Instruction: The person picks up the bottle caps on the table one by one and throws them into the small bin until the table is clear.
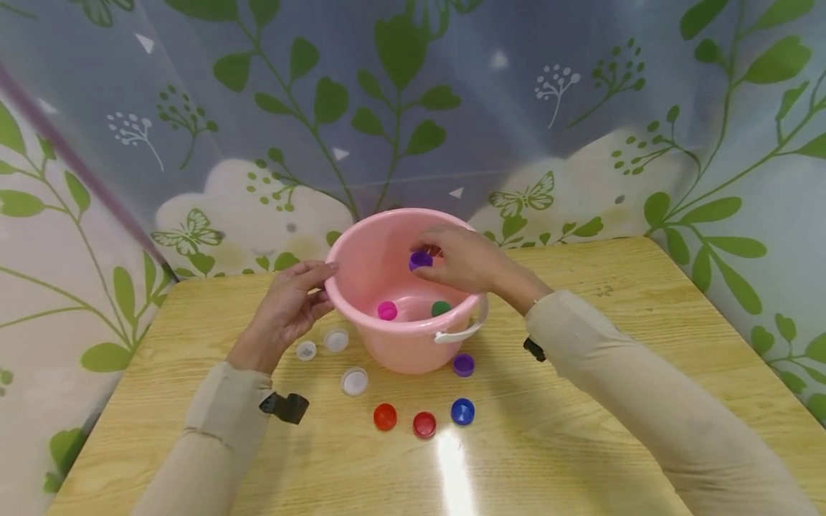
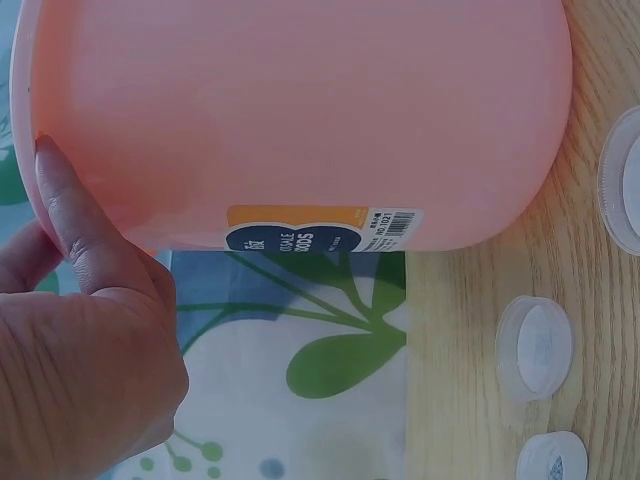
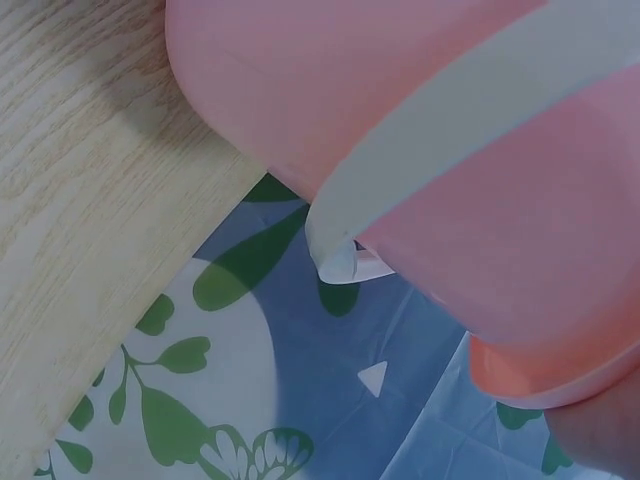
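Note:
A pink bucket stands on the wooden table. My left hand grips its left rim, one digit laid along the outer wall in the left wrist view. My right hand reaches over the right rim and pinches a purple bottle cap between thumb and fingers, inside the bucket's mouth. Lower down in the bucket are a pink cap and a green cap, the latter partly hidden by the rim. In the right wrist view the bucket wall hides most of the hand.
Around the bucket's front lie several caps: white caps at left, an orange-red cap, a red cap, a blue cap and another purple cap. The white handle hangs at the front right. Leaf-printed cloth rises behind.

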Action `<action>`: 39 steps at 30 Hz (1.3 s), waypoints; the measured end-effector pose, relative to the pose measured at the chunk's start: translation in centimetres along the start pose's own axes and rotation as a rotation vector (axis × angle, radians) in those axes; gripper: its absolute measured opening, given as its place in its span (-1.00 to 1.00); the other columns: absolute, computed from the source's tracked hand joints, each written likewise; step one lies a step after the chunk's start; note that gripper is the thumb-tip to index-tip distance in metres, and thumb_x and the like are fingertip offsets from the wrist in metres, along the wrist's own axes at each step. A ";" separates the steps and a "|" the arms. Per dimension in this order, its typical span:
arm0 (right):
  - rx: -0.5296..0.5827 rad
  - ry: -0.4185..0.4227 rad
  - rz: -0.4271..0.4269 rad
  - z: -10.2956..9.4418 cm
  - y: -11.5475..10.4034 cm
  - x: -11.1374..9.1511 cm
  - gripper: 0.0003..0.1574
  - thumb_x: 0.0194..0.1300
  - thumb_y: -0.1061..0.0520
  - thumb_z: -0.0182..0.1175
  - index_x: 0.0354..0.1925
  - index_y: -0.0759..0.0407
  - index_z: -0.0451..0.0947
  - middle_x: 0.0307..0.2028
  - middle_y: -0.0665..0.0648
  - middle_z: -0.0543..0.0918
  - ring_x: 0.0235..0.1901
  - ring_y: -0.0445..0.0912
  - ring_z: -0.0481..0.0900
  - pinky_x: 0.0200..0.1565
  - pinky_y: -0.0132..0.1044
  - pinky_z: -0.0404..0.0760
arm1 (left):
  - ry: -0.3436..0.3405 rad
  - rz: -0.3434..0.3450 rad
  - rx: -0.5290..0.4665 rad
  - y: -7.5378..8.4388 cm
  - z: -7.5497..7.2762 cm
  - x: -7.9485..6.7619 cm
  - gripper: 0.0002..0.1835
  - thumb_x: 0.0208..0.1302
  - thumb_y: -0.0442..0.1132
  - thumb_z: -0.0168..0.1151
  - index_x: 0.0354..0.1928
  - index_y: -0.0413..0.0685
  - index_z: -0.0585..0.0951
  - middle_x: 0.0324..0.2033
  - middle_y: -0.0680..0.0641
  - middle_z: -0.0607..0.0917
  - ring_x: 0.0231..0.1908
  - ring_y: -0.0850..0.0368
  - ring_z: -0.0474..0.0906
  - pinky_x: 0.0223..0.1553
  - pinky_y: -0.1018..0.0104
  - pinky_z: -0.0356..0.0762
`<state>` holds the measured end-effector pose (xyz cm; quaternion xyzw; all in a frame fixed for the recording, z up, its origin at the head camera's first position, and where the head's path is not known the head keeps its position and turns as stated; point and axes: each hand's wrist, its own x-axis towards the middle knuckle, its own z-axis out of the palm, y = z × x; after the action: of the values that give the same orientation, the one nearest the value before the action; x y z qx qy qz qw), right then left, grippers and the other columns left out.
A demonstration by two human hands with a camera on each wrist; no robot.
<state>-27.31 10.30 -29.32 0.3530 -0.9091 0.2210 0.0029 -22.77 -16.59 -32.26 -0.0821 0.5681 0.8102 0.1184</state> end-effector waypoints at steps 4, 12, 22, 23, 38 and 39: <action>0.002 0.003 0.003 0.0 0.0 0.0 -0.57 0.26 -0.07 0.27 0.04 0.09 0.57 -0.14 -0.04 0.62 -0.13 -0.14 0.51 0.01 -0.26 0.51 | 0.007 0.002 0.004 0.0 0.0 0.0 -0.71 0.31 -0.23 0.26 -0.06 -0.23 0.44 -0.40 -0.10 0.53 -0.59 0.21 0.53 -0.49 0.48 0.65; -0.009 0.002 0.020 0.0 0.1 0.0 -0.55 0.25 -0.08 0.27 0.03 0.11 0.58 -0.13 0.00 0.64 -0.10 -0.11 0.53 0.03 -0.26 0.50 | 0.004 0.000 -0.001 -0.1 0.1 0.0 -0.70 0.30 -0.23 0.26 -0.06 -0.23 0.44 -0.40 -0.10 0.53 -0.59 0.21 0.53 -0.49 0.48 0.65; 0.005 0.055 0.028 0.1 0.2 -0.2 -0.59 0.28 -0.05 0.21 0.00 0.14 0.61 -0.11 0.05 0.66 -0.07 -0.11 0.56 0.05 -0.25 0.51 | -0.001 0.001 -0.015 -0.1 0.2 0.1 -0.73 0.28 -0.24 0.28 -0.11 -0.21 0.46 -0.39 -0.10 0.53 -0.57 0.20 0.54 -0.47 0.47 0.65; 0.032 0.074 0.034 0.1 0.2 -0.3 -0.62 0.29 -0.04 0.20 -0.02 0.14 0.61 -0.12 0.05 0.66 -0.09 -0.11 0.57 0.03 -0.25 0.52 | 0.000 0.003 -0.015 -0.1 0.2 0.2 -0.73 0.28 -0.24 0.28 -0.11 -0.21 0.46 -0.39 -0.10 0.53 -0.57 0.20 0.53 -0.47 0.47 0.65; 0.197 0.469 0.033 0.4 0.5 -0.8 -0.78 0.33 0.13 0.12 -0.13 0.19 0.63 -0.14 0.08 0.62 -0.06 -0.04 0.53 0.01 -0.17 0.56 | 0.006 0.018 -0.024 -0.2 0.0 0.1 -0.74 0.29 -0.24 0.27 -0.11 -0.21 0.44 -0.37 -0.10 0.51 -0.55 0.21 0.51 -0.47 0.48 0.65; 0.192 0.497 0.028 0.3 0.6 -0.8 -0.78 0.33 0.13 0.12 -0.14 0.18 0.63 -0.14 0.08 0.62 -0.03 -0.04 0.52 0.04 -0.17 0.54 | 0.006 0.020 -0.026 -0.2 0.1 0.2 -0.74 0.29 -0.24 0.27 -0.11 -0.21 0.44 -0.38 -0.10 0.51 -0.56 0.21 0.51 -0.47 0.48 0.65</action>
<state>-27.00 11.10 -29.95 0.2737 -0.8601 0.3864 0.1896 -22.87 -16.45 -32.45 -0.0803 0.5588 0.8183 0.1077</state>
